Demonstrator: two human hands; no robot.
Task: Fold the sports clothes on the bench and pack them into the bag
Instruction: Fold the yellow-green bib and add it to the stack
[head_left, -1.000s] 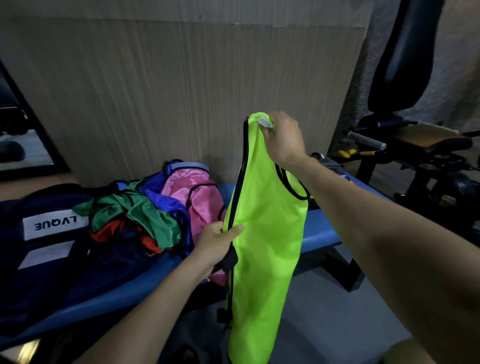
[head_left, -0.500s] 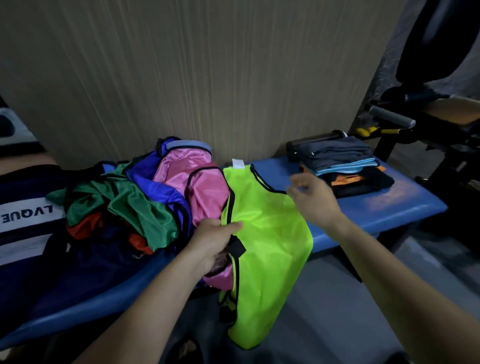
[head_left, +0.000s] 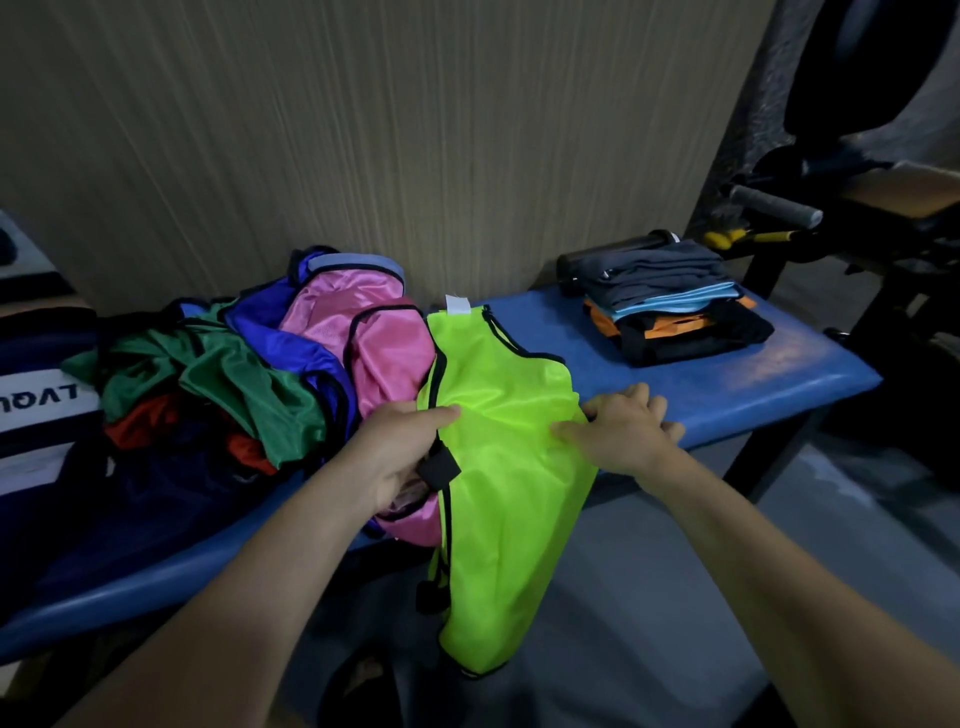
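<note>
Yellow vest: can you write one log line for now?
yellow vest draped over bench edge | left hand grips its side | right hand presses it flat

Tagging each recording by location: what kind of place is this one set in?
Most likely a gym or its changing area. A padded blue bench stands against the wall, exercise equipment with a padded seat and foam-grip handle sits to the right, and a pile of coloured sports bibs lies on the bench.
</note>
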